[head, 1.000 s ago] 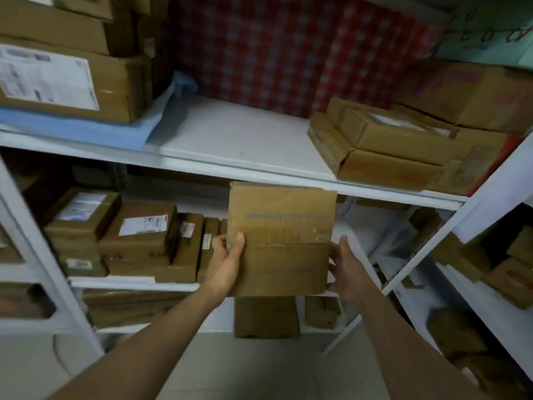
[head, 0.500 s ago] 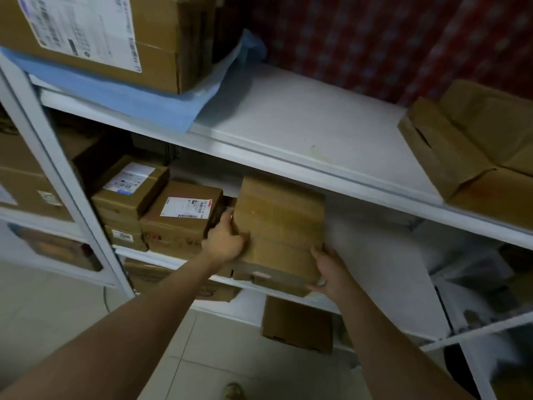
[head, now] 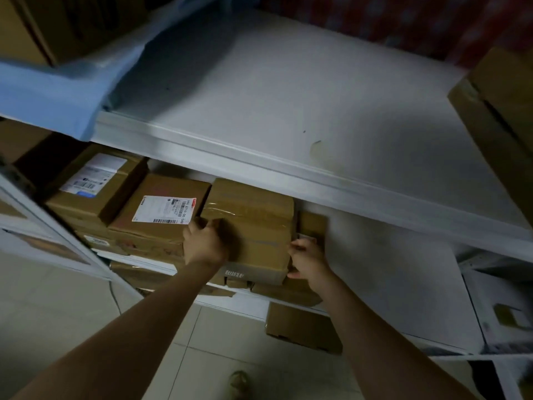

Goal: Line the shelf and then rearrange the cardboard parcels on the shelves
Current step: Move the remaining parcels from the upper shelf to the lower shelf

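Since a moment ago the plain brown cardboard parcel [head: 251, 226] has gone deeper onto the lower white shelf [head: 389, 284]. It sits near the front edge on flatter brown boxes [head: 285, 293], touching the brown box with a white label [head: 161, 215] at its left. The left hand [head: 206, 241] grips its left side with curled fingers; the right hand [head: 307, 256] holds its right side. A pale blue liner sheet [head: 57, 90] covers the left end of the upper white shelf [head: 288, 111].

The left hand [head: 204, 243] and right hand [head: 308, 259] were bare, as were both forearms [head: 138, 327]; a dull greenish shoe [head: 239, 383], blurred, covered one foot.
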The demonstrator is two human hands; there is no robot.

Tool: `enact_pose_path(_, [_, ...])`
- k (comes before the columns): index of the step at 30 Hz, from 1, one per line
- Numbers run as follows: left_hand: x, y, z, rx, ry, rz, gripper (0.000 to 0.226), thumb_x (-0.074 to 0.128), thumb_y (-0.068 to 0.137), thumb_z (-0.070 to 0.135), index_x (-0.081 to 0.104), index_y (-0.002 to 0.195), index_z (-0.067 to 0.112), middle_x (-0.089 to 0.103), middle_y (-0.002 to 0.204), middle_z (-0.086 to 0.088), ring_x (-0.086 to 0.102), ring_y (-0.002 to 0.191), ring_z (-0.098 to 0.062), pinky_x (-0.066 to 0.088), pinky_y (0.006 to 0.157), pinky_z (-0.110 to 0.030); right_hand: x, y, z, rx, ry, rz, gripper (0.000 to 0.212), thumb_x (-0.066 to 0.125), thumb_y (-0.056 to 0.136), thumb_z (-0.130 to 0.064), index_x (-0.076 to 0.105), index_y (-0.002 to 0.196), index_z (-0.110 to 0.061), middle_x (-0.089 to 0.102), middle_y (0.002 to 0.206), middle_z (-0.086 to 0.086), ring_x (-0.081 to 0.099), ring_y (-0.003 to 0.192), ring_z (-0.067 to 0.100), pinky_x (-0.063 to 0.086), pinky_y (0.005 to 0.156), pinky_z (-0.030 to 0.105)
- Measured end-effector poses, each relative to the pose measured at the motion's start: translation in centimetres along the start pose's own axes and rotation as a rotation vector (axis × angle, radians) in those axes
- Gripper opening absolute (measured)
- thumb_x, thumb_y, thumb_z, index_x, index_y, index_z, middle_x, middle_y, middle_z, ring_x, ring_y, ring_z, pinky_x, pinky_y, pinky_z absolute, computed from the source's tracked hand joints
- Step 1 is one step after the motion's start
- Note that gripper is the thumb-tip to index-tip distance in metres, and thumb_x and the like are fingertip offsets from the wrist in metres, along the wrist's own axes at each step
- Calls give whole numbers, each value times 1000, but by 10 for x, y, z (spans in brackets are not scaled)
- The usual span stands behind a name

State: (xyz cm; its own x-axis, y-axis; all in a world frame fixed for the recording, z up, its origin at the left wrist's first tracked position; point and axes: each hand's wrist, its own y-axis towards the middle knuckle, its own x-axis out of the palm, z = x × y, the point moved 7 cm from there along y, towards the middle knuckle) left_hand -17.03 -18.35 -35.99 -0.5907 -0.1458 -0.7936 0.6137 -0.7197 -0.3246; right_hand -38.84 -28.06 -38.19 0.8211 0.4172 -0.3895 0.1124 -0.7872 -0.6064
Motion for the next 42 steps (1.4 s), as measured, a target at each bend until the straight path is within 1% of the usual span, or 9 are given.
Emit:
enact_pose_path(6, [-11, -10, 21, 42, 39, -29, 66, 68, 85, 26, 41, 145, 19, 22, 156, -17, 18, 144, -38, 23, 117, -50, -3, -7, -7, 14, -80, 19, 10, 51, 99, -25, 58, 105, -21, 56, 90, -1, 56, 83, 17, 59, 79, 38])
enact_pose_path(13, [-47, -73, 78, 348, -46, 3, 40, 58, 92, 26, 56, 131, 25, 54, 133, -10, 50, 123, -32, 47, 100, -45, -55, -66, -16, -164, -151, 375, 28, 43, 98, -28, 61, 80, -18, 67, 89, 6, 64, 81, 24, 57, 76, 36])
enact_pose_path(16, [-68, -117, 125, 542, -123, -31, 15, 52, 99, 27, 65, 106, 24, 68, 105, 1, 65, 93, -16, 54, 79, -32, -104, -112, -10, -200, -28, 593, 35, 40, 101, -26, 63, 85, -6, 63, 83, 8, 59, 74, 23, 46, 67, 26])
enact_pose_path(22, [-69, -208, 222, 836, 41, -274, 25, 54, 96, 34, 70, 96, 16, 70, 102, -2, 65, 96, -19, 53, 88, -35, -224, -221, -11, -298, 193, 988, 29, 42, 96, -18, 63, 91, 1, 60, 84, 15, 55, 77, 28, 42, 65, 32])
enact_pose_path(25, [-75, -243, 260, 936, -35, -205, 20, 54, 96, 36, 67, 91, 22, 67, 95, 3, 63, 91, -17, 50, 79, -29, -278, -267, -17, -418, 400, 1101, 23, 43, 96, -20, 59, 105, -5, 61, 94, 12, 58, 87, 31, 41, 71, 30])
enact_pose_path(29, [-97, -268, 313, 961, -358, -65, 24, 54, 96, 35, 65, 112, 22, 69, 112, 1, 64, 101, -19, 49, 87, -29, -358, -302, -19, -457, 644, 1266, 32, 42, 96, -23, 56, 121, -8, 62, 113, 15, 59, 102, 34, 48, 86, 42])
enact_pose_path(36, [-93, -254, 386, 786, -649, -228, 62, 37, 96, 59, 34, 151, 29, 42, 152, -1, 41, 138, -25, 32, 116, -44, -442, -289, -32, -344, 618, 1045, 63, 31, 93, -63, 41, 143, -25, 39, 145, 14, 33, 136, 34, 32, 111, 52])
enact_pose_path(39, [-91, -255, 394, 704, -856, -333, 55, 36, 100, 54, 35, 148, 28, 48, 133, 9, 47, 119, -14, 36, 105, -30, -437, -291, -48, -368, 470, 1137, 67, 23, 96, -62, 57, 132, -17, 48, 139, 16, 30, 136, 36, 28, 112, 48])
enact_pose_path(42, [-104, -245, 379, 594, -1014, -262, 40, 52, 97, 43, 43, 130, 22, 55, 119, -3, 56, 100, -18, 50, 98, -40, -418, -292, -55, -429, 464, 1208, 60, 31, 91, -60, 67, 110, -16, 58, 122, 18, 46, 121, 38, 37, 106, 51])
